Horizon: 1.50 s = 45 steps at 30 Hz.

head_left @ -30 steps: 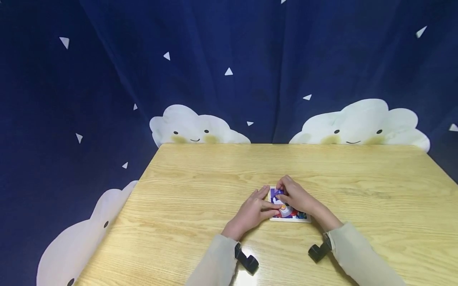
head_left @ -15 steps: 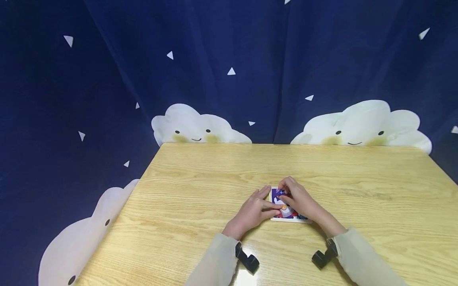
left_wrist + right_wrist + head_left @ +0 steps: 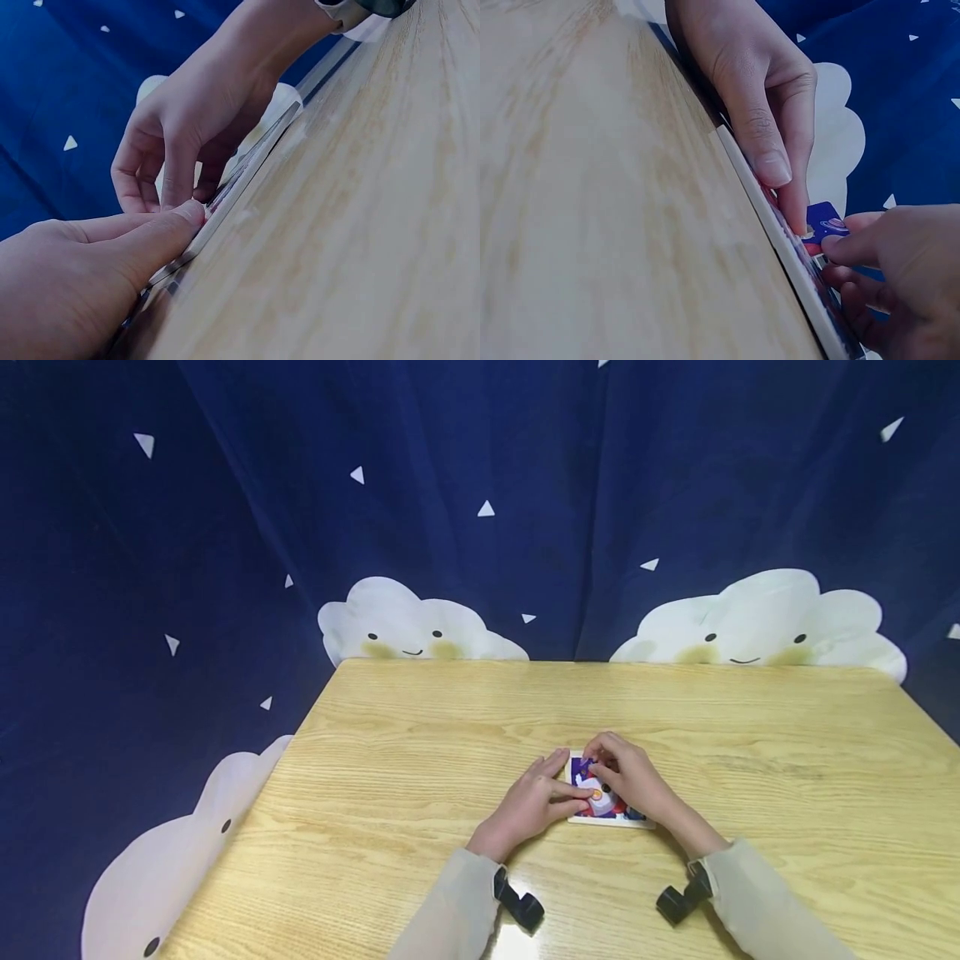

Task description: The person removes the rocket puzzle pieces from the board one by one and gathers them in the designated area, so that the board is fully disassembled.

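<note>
A small jigsaw puzzle in a white-rimmed frame (image 3: 618,824) lies flat on the table, printed in purple, red and white with a yellow round spot. My left hand (image 3: 521,810) lies along its left side, fingers extended, fingertips pressing the picture. Thumb and fingers of my right hand (image 3: 637,781) reach over the upper part and pinch a puzzle piece (image 3: 823,219). That piece is dark purple with a ringed planet and stands tilted up in the right wrist view. In the left wrist view the right hand (image 3: 206,112) arches over the frame, and the left thumb (image 3: 187,214) rests at its edge.
The puzzle sits on a wide wooden table (image 3: 420,718). Behind it hangs a dark blue curtain (image 3: 420,460) with white triangles and smiling clouds. Black straps with small devices (image 3: 525,912) are on both wrists, below the light sleeves.
The head view has shifted slightly. My right hand has moved a little to the right and its fingers have tilted the puzzle piece. My left hand stays pressed on the puzzle.
</note>
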{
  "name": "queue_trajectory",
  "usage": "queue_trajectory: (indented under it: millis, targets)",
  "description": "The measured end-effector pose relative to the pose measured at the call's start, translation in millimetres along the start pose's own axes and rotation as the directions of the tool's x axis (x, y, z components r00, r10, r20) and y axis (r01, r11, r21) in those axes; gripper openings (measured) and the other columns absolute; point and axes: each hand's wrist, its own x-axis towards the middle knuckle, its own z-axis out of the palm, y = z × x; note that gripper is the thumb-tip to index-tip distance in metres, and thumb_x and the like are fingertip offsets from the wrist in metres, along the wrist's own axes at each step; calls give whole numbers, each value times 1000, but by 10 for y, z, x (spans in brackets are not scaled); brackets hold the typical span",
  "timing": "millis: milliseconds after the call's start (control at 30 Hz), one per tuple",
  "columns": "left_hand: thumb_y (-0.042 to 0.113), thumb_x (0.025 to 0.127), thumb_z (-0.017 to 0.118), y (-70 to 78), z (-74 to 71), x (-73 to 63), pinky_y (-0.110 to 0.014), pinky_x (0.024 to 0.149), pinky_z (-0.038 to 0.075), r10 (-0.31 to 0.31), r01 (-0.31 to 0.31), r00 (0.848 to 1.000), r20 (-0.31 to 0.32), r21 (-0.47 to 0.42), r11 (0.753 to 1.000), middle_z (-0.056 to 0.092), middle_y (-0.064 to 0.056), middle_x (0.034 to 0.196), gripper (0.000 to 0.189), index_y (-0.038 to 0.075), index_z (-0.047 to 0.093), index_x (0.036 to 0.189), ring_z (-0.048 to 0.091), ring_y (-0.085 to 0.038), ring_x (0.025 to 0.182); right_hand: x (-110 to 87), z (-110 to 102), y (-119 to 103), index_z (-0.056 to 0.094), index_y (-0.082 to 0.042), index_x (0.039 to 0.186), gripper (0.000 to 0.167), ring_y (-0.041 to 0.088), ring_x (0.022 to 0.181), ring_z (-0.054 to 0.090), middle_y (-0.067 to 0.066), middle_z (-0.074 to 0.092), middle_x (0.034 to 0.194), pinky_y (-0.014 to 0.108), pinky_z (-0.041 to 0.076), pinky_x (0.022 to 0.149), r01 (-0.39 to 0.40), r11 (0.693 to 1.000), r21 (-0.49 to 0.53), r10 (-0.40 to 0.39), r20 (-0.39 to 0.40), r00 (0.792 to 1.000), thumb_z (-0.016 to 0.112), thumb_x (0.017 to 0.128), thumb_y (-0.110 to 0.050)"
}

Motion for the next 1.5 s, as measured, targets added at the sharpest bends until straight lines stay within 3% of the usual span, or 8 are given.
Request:
queue_trajectory:
  millis: [467, 667, 1033, 1500]
  targets:
    - [35, 93, 64, -12, 16, 2, -46, 123, 27, -17, 17, 1000, 9, 6, 1000, 39, -16, 154, 26, 27, 72, 118, 31, -25, 149, -8, -33, -8, 64, -10, 95, 13, 5, 68, 50, 2, 61, 79, 17, 43, 60, -116, 989, 86, 113, 44, 993, 65, 90, 2]
    - [36, 94, 64, 0, 16, 8, -45, 124, 25, -30, 30, 999, 26, 10, 1000, 37, -15, 156, 27, 28, 71, 119, 29, -24, 150, -8, -48, -5, 64, -8, 95, 11, 5, 69, 52, 4, 63, 80, 17, 45, 61, -127, 987, 95, 124, 39, 991, 65, 90, 2]
    - [37, 93, 64, 10, 5, 10, -45, 125, 22, -44, 43, 999, 33, 2, 999, 33, -14, 158, 27, 27, 71, 117, 28, -25, 151, 12, -84, 25, 65, -8, 97, 8, 9, 78, 57, 8, 69, 91, 17, 49, 69, -193, 969, 153, 187, 54, 981, 65, 92, -3]
    - [36, 93, 65, 18, -3, 6, -45, 125, 22, -45, 45, 998, 35, -13, 999, 33, -15, 158, 27, 27, 71, 117, 27, -25, 151, 11, -116, 3, 67, -8, 101, 9, 11, 77, 57, 10, 68, 92, 17, 49, 65, -274, 942, 193, 263, 85, 961, 63, 94, -7]
